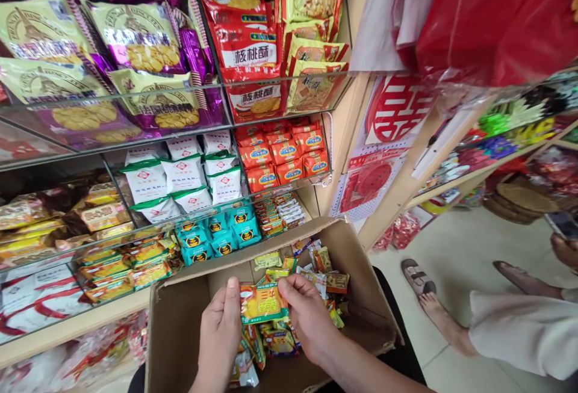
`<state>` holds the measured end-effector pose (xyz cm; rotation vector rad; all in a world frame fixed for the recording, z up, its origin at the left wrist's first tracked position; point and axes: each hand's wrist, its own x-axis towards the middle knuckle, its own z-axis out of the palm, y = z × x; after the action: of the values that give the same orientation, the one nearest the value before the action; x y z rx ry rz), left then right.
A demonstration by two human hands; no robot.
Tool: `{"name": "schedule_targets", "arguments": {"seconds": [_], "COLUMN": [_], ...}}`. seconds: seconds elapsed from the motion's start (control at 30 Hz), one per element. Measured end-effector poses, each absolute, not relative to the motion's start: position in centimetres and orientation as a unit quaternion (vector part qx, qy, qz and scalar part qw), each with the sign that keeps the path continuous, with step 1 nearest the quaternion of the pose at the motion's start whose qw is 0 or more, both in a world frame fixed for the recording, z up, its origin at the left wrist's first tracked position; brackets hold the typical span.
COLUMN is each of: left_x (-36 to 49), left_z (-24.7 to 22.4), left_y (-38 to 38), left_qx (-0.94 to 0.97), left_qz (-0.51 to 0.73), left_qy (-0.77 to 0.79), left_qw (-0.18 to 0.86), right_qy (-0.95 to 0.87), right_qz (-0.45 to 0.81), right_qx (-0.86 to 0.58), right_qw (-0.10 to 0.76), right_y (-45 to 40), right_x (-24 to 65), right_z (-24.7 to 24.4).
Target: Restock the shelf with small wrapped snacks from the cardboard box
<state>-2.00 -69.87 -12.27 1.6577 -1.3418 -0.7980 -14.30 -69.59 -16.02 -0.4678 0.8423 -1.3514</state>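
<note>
Between my two hands is a small yellow-and-green snack packet with an orange end, a biscuit packet [263,303] by its look, held level by its ends. My left hand [221,324] pinches its left edge, thumb on top. The right edge is gripped by my right hand [307,312], thumb and fingers closed on it. Both hands are over an open cardboard box [180,327]. Loose small wrapped snacks [282,340] lie in the box, below and behind the packet; my hands hide part of them.
Shelves with clear dividers hold purple biscuit bags [139,38], red walnut shortbread packs [250,50], white-and-green packets [183,173] and teal packets [221,233]. A person's sandalled foot [422,284] is on the tiled floor at right. A red bag [492,20] hangs at upper right.
</note>
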Motion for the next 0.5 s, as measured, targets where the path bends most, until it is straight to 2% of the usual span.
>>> {"name": "schedule_targets", "arguments": {"seconds": [0.07,0.2,0.3,0.4,0.5], "left_x": [-1.7,-1.3,-0.4,2.2,6.0], "left_z": [-12.2,-11.7,-11.0,-9.6,-8.2], "left_y": [-69.9,-70.1,-70.6,-72.0,-74.2], "left_qx": [0.657,0.617,0.593,0.594,0.609], "left_qz": [-0.301,-0.273,-0.252,-0.186,-0.043], "left_qy": [-0.561,-0.630,-0.661,-0.685,-0.752], "left_qw": [0.404,0.384,0.384,0.378,0.250], "right_qy": [0.380,0.397,0.422,0.438,0.490], "right_qz": [-0.577,-0.451,-0.382,-0.384,-0.374], "right_qx": [-0.227,-0.368,-0.468,-0.598,-0.725], "right_qw": [0.686,0.710,0.676,0.550,0.306], "right_y": [-69.4,-69.5,-70.3,-72.1,-75.3], "right_x": [-14.9,-16.6,-18.2,-20.3,-22.6], "right_z": [-15.7,-13.8,-11.8,-9.5,-7.9]}}
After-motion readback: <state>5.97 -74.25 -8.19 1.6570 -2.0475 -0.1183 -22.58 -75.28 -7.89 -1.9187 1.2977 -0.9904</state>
